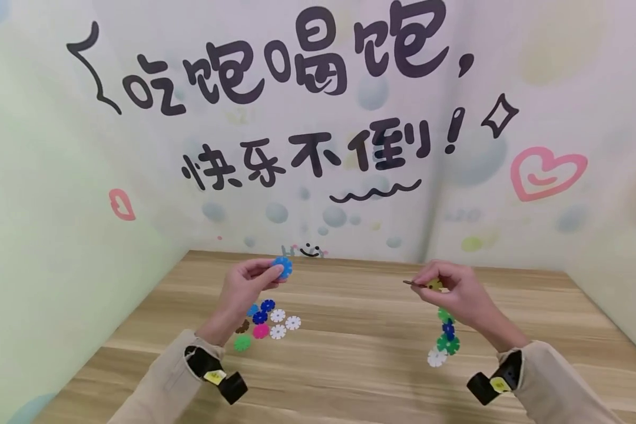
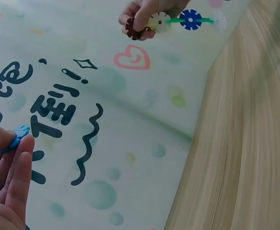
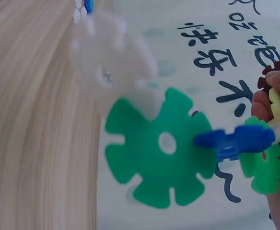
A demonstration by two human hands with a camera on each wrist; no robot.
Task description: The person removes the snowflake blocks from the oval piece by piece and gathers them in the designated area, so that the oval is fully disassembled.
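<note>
My left hand (image 1: 246, 285) pinches a light blue notched plastic disc (image 1: 283, 267) between thumb and fingers, above the table. In the left wrist view that disc (image 2: 19, 137) appears nearly edge-on. Across from it, my right hand (image 1: 458, 292) holds the upper end of a chain of interlocked notched discs. A brown disc (image 3: 265, 79) and a yellow disc (image 3: 276, 104) lie at its fingers. Below hang a light green disc (image 1: 445, 315), a dark blue disc (image 1: 448, 329), a darker green disc (image 1: 448, 344) and a white disc (image 1: 437, 357). The hands are well apart.
Loose discs lie on the wooden table (image 1: 344, 353) below my left hand: several in blue and white, a pink disc (image 1: 261, 331), a green disc (image 1: 242, 343) and a brown disc (image 1: 242, 326). A printed backdrop (image 1: 307, 224) rises behind the table, with side walls left and right.
</note>
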